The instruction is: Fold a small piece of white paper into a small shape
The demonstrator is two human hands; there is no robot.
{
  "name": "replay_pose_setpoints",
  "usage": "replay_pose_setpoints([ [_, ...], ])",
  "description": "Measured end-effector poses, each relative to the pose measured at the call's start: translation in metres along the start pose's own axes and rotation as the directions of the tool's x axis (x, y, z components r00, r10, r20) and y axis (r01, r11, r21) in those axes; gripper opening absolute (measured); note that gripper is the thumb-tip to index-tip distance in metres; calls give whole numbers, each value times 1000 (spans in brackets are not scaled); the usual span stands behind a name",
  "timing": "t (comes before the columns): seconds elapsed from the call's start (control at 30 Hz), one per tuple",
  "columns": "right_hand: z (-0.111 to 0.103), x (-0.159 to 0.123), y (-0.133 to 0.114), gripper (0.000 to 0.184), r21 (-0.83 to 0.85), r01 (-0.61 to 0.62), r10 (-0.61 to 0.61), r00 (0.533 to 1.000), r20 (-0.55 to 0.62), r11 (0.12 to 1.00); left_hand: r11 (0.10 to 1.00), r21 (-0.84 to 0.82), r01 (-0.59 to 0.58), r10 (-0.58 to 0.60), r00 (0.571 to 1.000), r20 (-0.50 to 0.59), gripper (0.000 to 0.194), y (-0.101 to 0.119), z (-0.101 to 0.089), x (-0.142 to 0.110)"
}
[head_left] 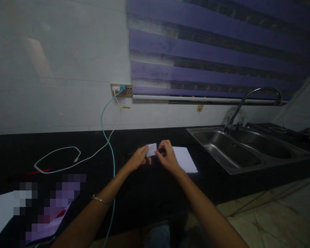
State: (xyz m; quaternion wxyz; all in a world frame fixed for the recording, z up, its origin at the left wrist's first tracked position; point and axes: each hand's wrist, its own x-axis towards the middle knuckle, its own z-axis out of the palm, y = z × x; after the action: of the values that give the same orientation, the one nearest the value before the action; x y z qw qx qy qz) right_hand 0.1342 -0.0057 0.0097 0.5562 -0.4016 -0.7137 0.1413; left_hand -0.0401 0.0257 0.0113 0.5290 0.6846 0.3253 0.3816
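Note:
A small white piece of paper (pixel 151 150), roughly square, is held up over the dark countertop in front of me. My left hand (pixel 140 157) grips its left edge between thumb and fingers. At its lower right corner, the thumb and fingertips of my right hand (pixel 167 155) pinch together on the paper, the other fingers curled. Just right of my right hand, partly behind it, white sheets of paper (pixel 185 160) lie flat on the counter. A thin bracelet (pixel 100 199) circles my left wrist.
A steel double sink (pixel 214 144) with a curved tap (pixel 255 91) is set into the counter (pixel 144 203) on the right. White cable (pixel 64 168) and teal cable (pixel 112 151) run from a wall socket (pixel 129 90). A partly blurred-out screen (pixel 51 227) and white paper (pixel 0 210) lie at lower left.

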Motion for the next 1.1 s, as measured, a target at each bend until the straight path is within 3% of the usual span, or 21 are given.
replay_pose_setpoints([
  [0.1, -2, 0, -6, 2, -75, 43, -39, 998, 51, 996, 999, 50, -3, 3, 1000, -8, 56, -1, 1, 0],
  [0.27, -4, -1, -13, 8, -99, 34, -16, 984, 179, 995, 996, 84, -32, 31, 999, 11, 44, -1, 4, -3],
  [0.63, -5, -1, -13, 15, -89, -8, 27, 977, 213, 996, 955, 144, -258, 250, 965, 74, 37, 6, 3, -1],
  [0.8, -4, -1, -12, 25, -126, 22, 4, 979, 204, 992, 992, 55, -116, 112, 991, 67, 47, -2, 1, 2],
  [0.9, -3, -1, -11, 16, -145, 54, -27, 984, 176, 988, 998, -28, -50, 52, 995, 88, 50, -4, 0, 4],
  [1.1, -2, -1, -11, 9, -156, 118, -86, 976, 202, 981, 992, -44, -121, 121, 993, 5, 46, -7, -2, 10],
])
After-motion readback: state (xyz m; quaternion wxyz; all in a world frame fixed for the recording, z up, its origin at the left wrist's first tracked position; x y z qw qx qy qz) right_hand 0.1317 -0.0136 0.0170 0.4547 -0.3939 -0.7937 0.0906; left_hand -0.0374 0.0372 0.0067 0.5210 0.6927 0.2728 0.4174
